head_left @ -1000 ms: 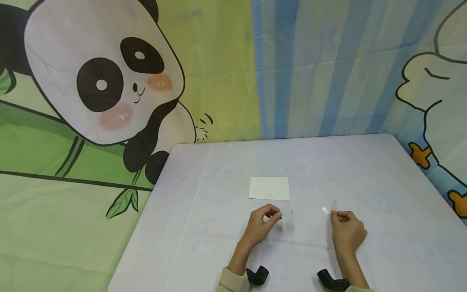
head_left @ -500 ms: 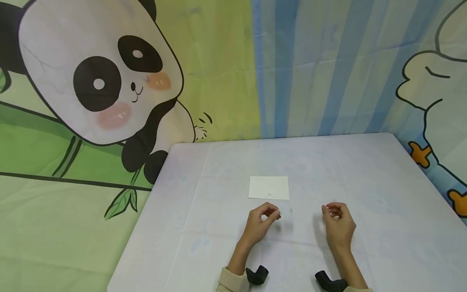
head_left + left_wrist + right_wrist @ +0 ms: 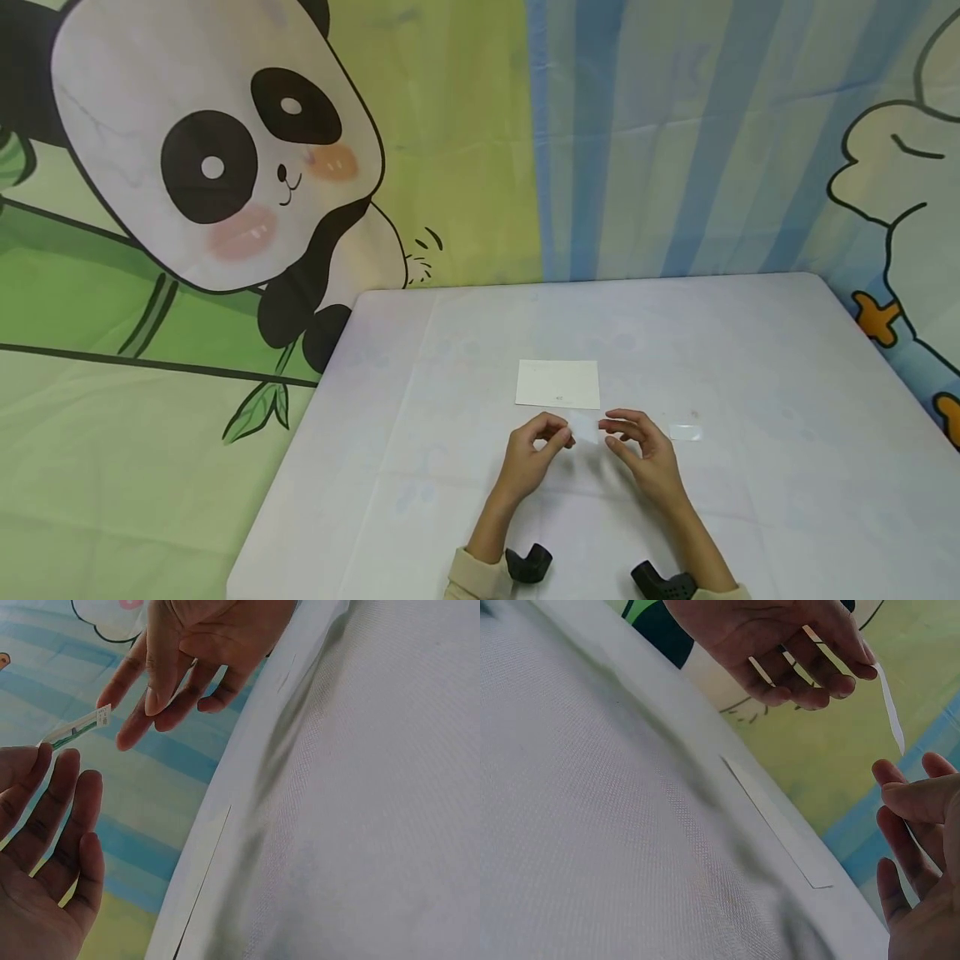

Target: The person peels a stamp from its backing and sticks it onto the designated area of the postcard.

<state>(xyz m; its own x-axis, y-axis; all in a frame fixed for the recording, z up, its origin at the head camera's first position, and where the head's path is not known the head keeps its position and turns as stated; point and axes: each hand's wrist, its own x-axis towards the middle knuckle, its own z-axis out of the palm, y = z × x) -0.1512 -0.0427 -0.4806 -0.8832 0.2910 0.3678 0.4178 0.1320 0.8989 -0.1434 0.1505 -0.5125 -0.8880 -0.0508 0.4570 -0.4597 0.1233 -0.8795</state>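
Note:
My left hand (image 3: 527, 457) pinches a small thin sheet (image 3: 584, 427) between thumb and forefinger, above the table. In the left wrist view the sheet (image 3: 79, 727) shows printing with some green and a white end; in the right wrist view its face (image 3: 890, 709) looks plain white. My right hand (image 3: 651, 467) is at the sheet's free end, thumb and fingers apart. Whether a fingertip touches the sheet I cannot tell. A small clear strip (image 3: 686, 432) lies on the table to the right of the right hand.
A white rectangular card (image 3: 557, 384) lies flat on the table (image 3: 450, 375) just beyond the hands. A black wrist device (image 3: 529, 565) sits at the left wrist, another (image 3: 663, 581) at the right. Printed cloth (image 3: 465, 167) hangs behind the table's far edge.
My right hand has moved left from beside the clear strip to the sheet, and its fingers have spread. The strip now lies flat on the table. The left hand has hardly moved.

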